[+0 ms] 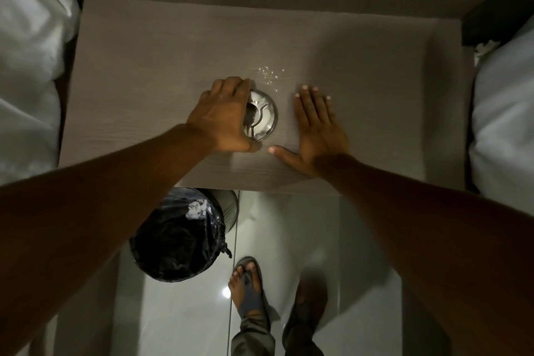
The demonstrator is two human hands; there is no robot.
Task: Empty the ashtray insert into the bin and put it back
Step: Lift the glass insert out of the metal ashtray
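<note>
On a pale wood-grain bedside table [144, 66] between two beds, a person's left hand [222, 115] curls over the rim of a round steel ashtray [264, 115], fingers clasping its edge, apparently to lift the insert out. The right hand [318, 130] lies flat and empty just beside it, seemingly steadying the body. White flecks [268, 75] dot the surface behind. Below the table's front edge waits a bin [179, 237], lined in black plastic, within easy reach for tipping.
</note>
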